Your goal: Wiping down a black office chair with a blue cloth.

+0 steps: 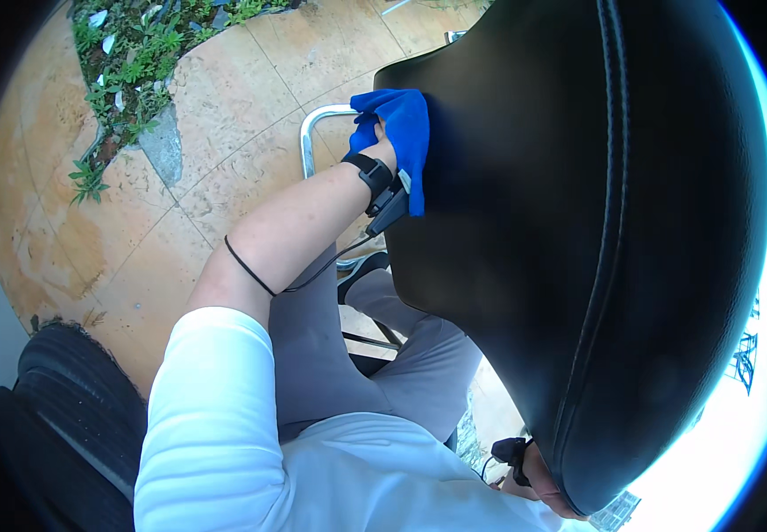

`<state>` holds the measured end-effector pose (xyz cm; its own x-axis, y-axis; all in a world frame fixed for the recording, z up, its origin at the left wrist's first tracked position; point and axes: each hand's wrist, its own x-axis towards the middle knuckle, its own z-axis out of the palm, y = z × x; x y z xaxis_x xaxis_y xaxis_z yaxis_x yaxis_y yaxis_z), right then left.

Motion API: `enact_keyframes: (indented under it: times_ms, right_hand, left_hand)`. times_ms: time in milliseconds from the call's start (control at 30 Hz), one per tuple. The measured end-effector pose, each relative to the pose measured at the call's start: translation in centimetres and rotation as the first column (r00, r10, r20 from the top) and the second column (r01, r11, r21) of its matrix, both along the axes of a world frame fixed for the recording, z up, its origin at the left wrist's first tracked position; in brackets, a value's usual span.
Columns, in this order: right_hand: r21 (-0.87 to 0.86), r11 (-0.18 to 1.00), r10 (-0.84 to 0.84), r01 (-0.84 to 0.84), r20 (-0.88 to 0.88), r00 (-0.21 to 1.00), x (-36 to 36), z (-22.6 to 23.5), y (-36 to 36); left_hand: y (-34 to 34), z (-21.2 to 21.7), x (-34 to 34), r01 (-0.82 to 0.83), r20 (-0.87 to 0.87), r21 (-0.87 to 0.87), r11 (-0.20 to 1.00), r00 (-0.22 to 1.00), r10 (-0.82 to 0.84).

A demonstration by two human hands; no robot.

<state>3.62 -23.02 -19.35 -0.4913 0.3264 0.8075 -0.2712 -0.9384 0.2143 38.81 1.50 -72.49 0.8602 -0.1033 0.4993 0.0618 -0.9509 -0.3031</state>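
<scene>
Black padded piece (507, 222): stitched, looming closest.
Blue cloth (412, 133): against its left side, draped over the left hand (382, 140).
Left hand: fingers covered; I can't tell how closed.
Right hand (545, 483): at the piece's bottom end; can't tell either.

A white top, grey trousers and black wrist gear on a cable.
The plain white shirt (361, 474) is softly creased, and its sleeve (210, 399) ends in a loose, straight hem near the elbow. Below it come smooth grey trousers (312, 355) and a dark shoe (364, 271) with a pale edge. Behind the left hand (383, 148), a black strap (373, 175) with a buckle-like fitting circles the wrist, beside a slim black case (389, 213). From this case a thin black cable (334, 261) loops round the forearm. Near the right hand (543, 483) sits a small, boxy black device (508, 450) with a thin dark wire (487, 465).
</scene>
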Motion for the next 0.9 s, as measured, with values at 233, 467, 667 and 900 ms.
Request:
enact_keyframes:
  times_ms: [233, 467, 667, 900]
  right_hand:
    - [-0.152, 0.962, -0.218, 0.227, 0.07, 0.973, -0.8, 1.5, -1.4]
    - [-0.114, 0.967, -0.215, 0.228, 0.111, 0.97, 2.0, 0.7, -0.2]
    - [-0.146, 0.94, -0.287, 0.307, 0.143, 0.947, 2.9, 0.2, -0.4]
    - [-0.165, 0.898, -0.372, 0.408, 0.211, 0.904, 2.2, 1.3, -1.3]
  left_hand:
    - [-19.8, 14.6, -23.8, 0.086, 0.208, -0.17, 0.982, 0.977, -0.049]
    - [-10.7, 20.9, -15.6, 0.106, -0.22, -0.009, 0.994, 0.97, -0.105]
    - [-6.6, 24.9, -10.8, 0.245, -0.571, 0.027, 0.969, 0.8, -0.186]
    - [-8.5, 20.9, -10.6, 0.173, -0.633, -0.231, 0.957, 0.72, -0.283]
